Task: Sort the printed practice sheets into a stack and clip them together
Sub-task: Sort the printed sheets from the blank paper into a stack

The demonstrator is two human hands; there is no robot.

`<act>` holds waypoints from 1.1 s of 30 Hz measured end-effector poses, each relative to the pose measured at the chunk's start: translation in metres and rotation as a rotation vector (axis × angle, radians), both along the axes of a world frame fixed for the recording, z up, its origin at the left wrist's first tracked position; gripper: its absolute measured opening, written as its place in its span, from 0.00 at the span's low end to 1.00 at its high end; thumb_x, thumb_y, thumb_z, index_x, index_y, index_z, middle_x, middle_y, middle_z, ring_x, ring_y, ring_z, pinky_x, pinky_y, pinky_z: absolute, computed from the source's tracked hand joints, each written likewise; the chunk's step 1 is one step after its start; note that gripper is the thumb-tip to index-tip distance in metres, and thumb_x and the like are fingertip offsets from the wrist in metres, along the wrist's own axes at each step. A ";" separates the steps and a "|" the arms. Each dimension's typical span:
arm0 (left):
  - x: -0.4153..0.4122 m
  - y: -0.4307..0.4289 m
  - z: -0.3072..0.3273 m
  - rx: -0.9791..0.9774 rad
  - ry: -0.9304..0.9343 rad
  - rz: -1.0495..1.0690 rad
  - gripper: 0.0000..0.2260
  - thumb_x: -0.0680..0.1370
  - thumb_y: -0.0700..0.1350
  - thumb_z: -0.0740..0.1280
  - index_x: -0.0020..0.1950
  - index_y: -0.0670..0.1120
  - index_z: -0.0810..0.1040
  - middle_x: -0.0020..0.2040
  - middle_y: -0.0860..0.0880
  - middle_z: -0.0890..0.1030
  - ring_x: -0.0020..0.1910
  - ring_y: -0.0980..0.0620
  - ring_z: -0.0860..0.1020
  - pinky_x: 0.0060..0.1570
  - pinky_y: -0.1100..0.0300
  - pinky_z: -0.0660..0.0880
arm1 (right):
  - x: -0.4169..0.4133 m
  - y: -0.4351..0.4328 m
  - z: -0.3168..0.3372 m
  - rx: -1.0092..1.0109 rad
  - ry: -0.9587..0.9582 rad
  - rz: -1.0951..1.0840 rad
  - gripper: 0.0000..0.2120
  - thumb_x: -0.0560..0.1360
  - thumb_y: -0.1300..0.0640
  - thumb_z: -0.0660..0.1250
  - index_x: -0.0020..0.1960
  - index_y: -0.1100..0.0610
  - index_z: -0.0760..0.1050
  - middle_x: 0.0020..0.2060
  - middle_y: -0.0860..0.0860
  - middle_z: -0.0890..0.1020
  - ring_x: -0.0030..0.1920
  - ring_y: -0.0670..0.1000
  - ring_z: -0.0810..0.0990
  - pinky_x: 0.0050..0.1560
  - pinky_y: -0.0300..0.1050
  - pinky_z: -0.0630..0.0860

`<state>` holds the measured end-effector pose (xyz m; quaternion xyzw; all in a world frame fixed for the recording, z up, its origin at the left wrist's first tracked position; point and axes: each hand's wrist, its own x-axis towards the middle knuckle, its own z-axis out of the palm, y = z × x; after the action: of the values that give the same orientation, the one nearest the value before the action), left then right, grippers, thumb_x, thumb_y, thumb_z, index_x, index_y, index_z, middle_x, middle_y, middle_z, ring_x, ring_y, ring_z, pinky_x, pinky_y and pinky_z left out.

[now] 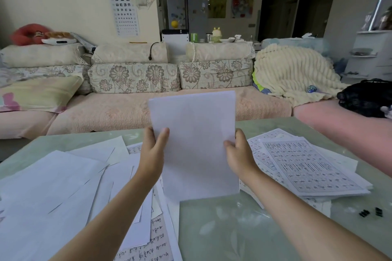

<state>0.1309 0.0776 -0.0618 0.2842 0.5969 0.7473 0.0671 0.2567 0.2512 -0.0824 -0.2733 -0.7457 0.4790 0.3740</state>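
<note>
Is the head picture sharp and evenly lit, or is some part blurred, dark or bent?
Head view: the held sheet is sharp; the red toy at far left is smeared; the back room is dim; the table shows soft reflections; edges bend from the wide lens.

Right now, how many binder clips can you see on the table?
2, side by side near the table's right edge: the left clip and the right clip. Others may be hidden under the loose sheets.

Green glass table [233, 229]: loose sheets [53, 186], printed stack [307, 167], clips [371, 212].
</note>
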 end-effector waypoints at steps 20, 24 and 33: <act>0.087 0.157 -0.008 -0.754 -0.134 -0.270 0.09 0.77 0.32 0.57 0.44 0.44 0.73 0.40 0.46 0.77 0.36 0.50 0.76 0.38 0.58 0.76 | 0.111 0.139 -0.011 -0.089 -0.313 -0.239 0.08 0.71 0.64 0.57 0.41 0.54 0.71 0.34 0.49 0.75 0.34 0.53 0.72 0.32 0.42 0.65; 0.111 0.224 -0.032 -0.734 -0.143 -0.328 0.10 0.76 0.32 0.60 0.53 0.38 0.78 0.50 0.40 0.81 0.43 0.44 0.79 0.42 0.53 0.78 | 0.154 0.191 -0.017 -0.085 -0.344 -0.342 0.13 0.69 0.66 0.55 0.44 0.58 0.77 0.34 0.52 0.77 0.34 0.55 0.74 0.33 0.41 0.67; 0.140 0.313 -0.076 -1.040 0.047 -0.235 0.13 0.74 0.42 0.60 0.56 0.39 0.75 0.53 0.42 0.78 0.53 0.42 0.78 0.49 0.51 0.79 | 0.177 0.269 -0.066 0.056 -0.560 -0.418 0.12 0.75 0.66 0.56 0.55 0.58 0.73 0.49 0.55 0.77 0.49 0.57 0.76 0.43 0.43 0.71</act>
<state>0.2706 0.3904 -0.1377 0.2952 0.8540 0.3335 0.2690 0.4336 0.5199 -0.1482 -0.5307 -0.7599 0.2780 0.2524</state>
